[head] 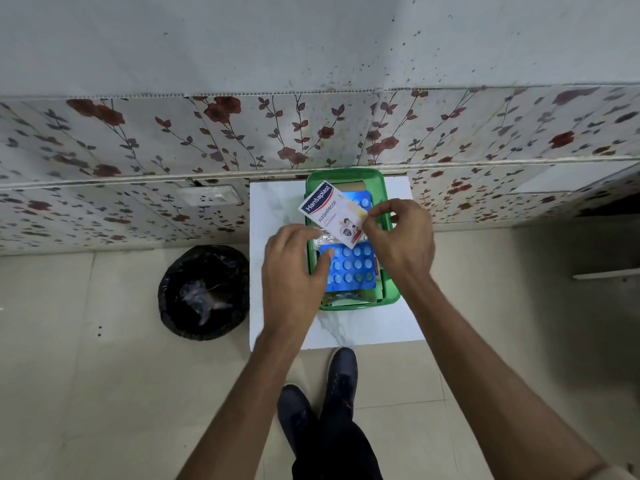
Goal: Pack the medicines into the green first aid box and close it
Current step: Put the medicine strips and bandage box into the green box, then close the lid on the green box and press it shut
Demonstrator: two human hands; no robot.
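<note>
The green first aid box point(389, 296) stands open on a small white table point(273, 206). Inside lie a blue blister strip of tablets point(353, 268) and another blue strip point(360, 199) further back. My right hand point(401, 237) pinches a white plaster pack point(330, 213) by its right edge and holds it tilted over the middle of the box. My left hand point(294, 268) rests at the box's left rim, its thumb on the blue blister strip and its fingers near a clear wrapped item point(322, 239) beneath the pack.
A bin lined with a black bag point(204, 292) stands on the floor left of the table. A flowered wall point(138, 150) runs right behind the table. My dark shoes point(332, 393) are on the tiled floor in front.
</note>
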